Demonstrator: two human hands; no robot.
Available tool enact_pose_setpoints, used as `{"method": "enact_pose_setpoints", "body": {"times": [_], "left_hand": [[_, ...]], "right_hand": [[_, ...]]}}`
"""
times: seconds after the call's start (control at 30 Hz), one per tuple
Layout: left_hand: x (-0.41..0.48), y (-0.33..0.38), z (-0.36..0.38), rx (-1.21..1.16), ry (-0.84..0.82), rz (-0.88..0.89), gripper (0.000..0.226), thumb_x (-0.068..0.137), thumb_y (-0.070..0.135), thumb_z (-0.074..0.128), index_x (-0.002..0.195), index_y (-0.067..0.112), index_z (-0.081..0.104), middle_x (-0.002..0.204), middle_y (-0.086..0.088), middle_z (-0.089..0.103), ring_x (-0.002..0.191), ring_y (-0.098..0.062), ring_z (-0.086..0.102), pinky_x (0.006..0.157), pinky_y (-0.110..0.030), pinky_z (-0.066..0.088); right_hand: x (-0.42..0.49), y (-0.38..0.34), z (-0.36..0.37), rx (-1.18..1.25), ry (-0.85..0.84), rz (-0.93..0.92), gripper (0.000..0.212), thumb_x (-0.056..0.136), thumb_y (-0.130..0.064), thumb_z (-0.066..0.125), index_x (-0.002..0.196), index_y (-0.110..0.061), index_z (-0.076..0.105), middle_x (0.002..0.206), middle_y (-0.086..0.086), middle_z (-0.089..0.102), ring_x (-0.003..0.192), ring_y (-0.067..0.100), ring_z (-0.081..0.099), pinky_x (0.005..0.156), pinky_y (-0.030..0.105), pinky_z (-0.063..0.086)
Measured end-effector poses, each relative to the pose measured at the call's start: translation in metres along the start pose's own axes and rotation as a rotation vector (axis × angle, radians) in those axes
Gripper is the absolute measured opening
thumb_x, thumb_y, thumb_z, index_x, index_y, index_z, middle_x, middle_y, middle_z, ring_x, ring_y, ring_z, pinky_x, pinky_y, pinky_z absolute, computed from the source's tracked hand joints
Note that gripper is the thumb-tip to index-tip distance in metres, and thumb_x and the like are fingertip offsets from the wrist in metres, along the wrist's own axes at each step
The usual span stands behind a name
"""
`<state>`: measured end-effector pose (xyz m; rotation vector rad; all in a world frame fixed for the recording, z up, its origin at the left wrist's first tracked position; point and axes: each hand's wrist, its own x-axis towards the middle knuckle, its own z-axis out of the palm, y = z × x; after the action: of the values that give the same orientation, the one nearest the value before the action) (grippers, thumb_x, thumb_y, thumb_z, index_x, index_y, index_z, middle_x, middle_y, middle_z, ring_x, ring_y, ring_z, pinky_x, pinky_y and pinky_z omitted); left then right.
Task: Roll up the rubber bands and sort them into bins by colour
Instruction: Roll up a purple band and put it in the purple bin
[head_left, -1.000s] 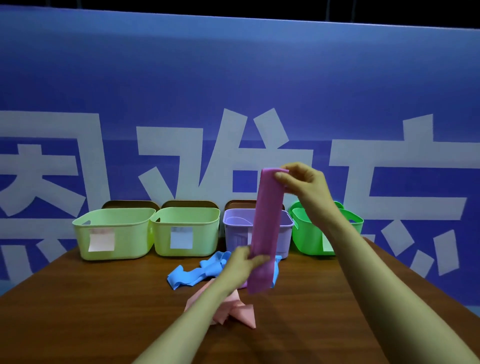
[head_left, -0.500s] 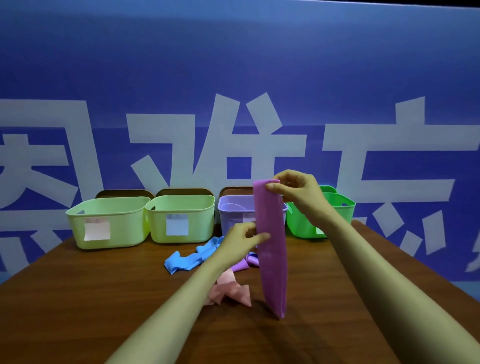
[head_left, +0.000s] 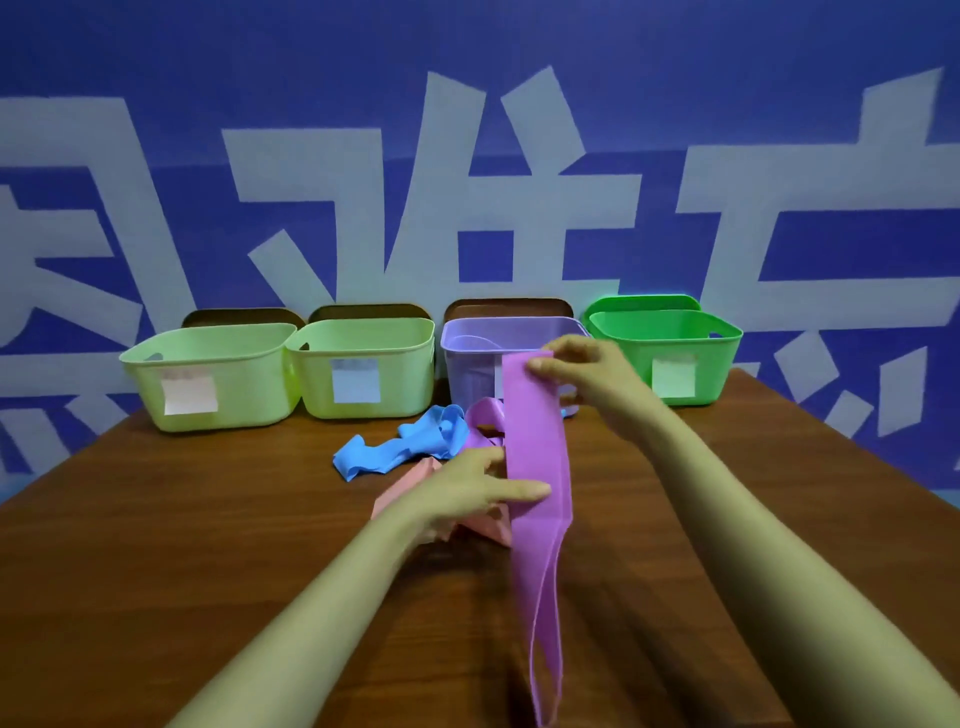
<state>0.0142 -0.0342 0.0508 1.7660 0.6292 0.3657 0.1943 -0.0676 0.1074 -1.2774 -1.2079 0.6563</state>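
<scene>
A long purple rubber band (head_left: 537, 519) stretches from the purple bin (head_left: 470, 358) down toward me over the table. My right hand (head_left: 582, 379) pinches its far end in front of that bin. Fingers of my left hand (head_left: 472, 488) lie straight against the band's left side near its middle. A second purple band (head_left: 480, 421), a crumpled blue band (head_left: 405, 447) and a pink band (head_left: 491, 525) lie in a heap behind and under my left hand.
Four bins stand in a row at the table's far edge: two light green ones (head_left: 213, 374) (head_left: 363, 364), the purple one, and a bright green one (head_left: 670, 348). Paper labels mark the green ones. A blue wall with white characters rises behind the wooden table (head_left: 156, 545).
The purple band has come down from hanging upright to stretching low over the table toward me. My right hand dropped with its end; my left hand moved along the band's side.
</scene>
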Motion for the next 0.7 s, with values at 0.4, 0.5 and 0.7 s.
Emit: {"method": "enact_pose_setpoints", "body": {"times": [0.4, 0.5, 0.7], "left_hand": [[0.065, -0.059, -0.012, 0.411, 0.295, -0.178, 0.02, 0.083, 0.022, 0.069, 0.066, 0.019, 0.058, 0.058, 0.006, 0.056, 0.053, -0.01, 0.053, 0.048, -0.017, 0.04], [0.089, -0.059, -0.009, 0.26, 0.497, -0.054, 0.025, 0.079, 0.014, 0.073, 0.1, 0.009, 0.059, 0.091, 0.001, 0.058, 0.084, -0.017, 0.057, 0.075, -0.025, 0.044], [0.116, -0.076, 0.004, 0.018, 0.352, -0.065, 0.047, 0.078, 0.021, 0.077, 0.116, 0.007, 0.053, 0.105, 0.0, 0.06, 0.097, -0.015, 0.06, 0.085, -0.029, 0.053]], "right_hand": [[0.011, 0.157, 0.008, 0.03, 0.124, 0.254, 0.009, 0.088, -0.004, 0.065, 0.084, -0.011, 0.064, 0.074, -0.001, 0.06, 0.061, 0.001, 0.053, 0.053, 0.013, 0.046], [0.008, 0.156, 0.006, 0.079, 0.119, 0.219, 0.008, 0.089, -0.004, 0.064, 0.085, -0.011, 0.065, 0.076, -0.003, 0.062, 0.061, -0.004, 0.056, 0.054, 0.012, 0.046], [0.0, 0.152, 0.001, 0.211, 0.107, 0.135, 0.01, 0.089, -0.005, 0.063, 0.083, -0.013, 0.066, 0.073, -0.01, 0.067, 0.066, 0.001, 0.059, 0.057, 0.015, 0.048]]}}
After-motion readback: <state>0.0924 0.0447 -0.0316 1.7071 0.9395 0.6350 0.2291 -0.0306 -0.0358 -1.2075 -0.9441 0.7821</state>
